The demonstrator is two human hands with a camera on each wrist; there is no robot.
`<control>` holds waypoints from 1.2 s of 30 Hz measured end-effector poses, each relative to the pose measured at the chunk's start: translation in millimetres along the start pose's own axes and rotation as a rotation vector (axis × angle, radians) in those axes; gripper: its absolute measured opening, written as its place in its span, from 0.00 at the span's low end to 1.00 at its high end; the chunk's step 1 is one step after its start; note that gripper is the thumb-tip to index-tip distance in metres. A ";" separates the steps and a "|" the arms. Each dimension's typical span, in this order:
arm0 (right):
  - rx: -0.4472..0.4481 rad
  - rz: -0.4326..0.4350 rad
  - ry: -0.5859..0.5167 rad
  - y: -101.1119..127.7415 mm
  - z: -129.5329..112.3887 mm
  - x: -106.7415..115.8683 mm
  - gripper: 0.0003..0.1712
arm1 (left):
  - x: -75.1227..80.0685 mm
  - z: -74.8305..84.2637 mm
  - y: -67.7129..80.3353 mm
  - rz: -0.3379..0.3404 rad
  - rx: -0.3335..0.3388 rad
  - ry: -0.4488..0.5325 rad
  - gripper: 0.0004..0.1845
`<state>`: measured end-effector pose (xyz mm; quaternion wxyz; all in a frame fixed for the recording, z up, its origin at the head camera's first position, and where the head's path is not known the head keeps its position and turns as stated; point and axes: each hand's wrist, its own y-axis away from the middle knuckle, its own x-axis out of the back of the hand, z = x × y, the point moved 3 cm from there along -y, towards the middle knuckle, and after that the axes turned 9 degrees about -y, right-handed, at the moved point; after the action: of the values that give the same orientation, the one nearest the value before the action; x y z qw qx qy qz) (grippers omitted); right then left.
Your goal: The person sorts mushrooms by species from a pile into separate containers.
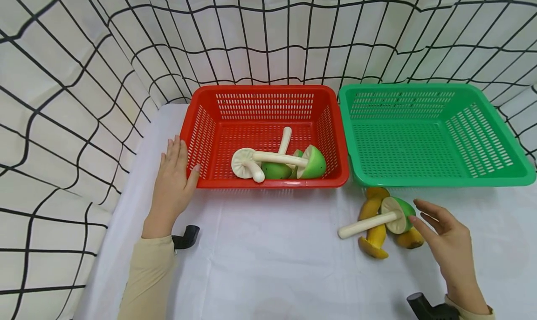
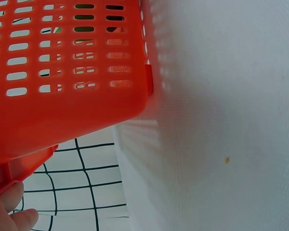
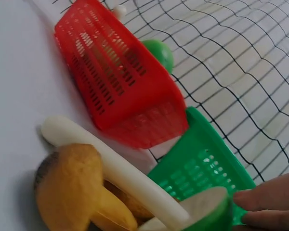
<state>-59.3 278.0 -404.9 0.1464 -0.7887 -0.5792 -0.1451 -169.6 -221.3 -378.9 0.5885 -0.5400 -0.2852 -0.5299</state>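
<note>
Where fingers nearly touch it, green-capped mushroom shows a cream stem.

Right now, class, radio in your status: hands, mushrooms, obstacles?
Left hand open against red basket. Right hand open, fingers touching green mushroom. Yellow mushrooms underneath.

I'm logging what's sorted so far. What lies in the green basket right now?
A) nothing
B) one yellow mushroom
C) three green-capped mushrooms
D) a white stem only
A: the green basket shows only its bare slotted floor, while the green-capped mushrooms lie in the red basket.
</note>
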 end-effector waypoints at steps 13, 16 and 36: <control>0.030 -0.366 0.070 -5.7 13.5 -0.6 0.43 | 1.5 -2.3 -0.5 -0.007 0.008 -0.019 0.33; 0.038 -0.389 0.110 -1.2 16.3 -1.6 0.44 | 1.1 -1.0 6.0 -0.022 0.013 -0.022 0.33; 0.159 -0.215 0.111 -11.7 10.8 5.9 0.43 | 1.5 0.6 2.9 0.028 0.007 -0.003 0.33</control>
<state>-68.1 290.8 -411.8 0.2240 -0.6989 -0.6610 -0.1568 -166.4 -221.7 -378.3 0.5973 -0.5428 -0.2802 -0.5197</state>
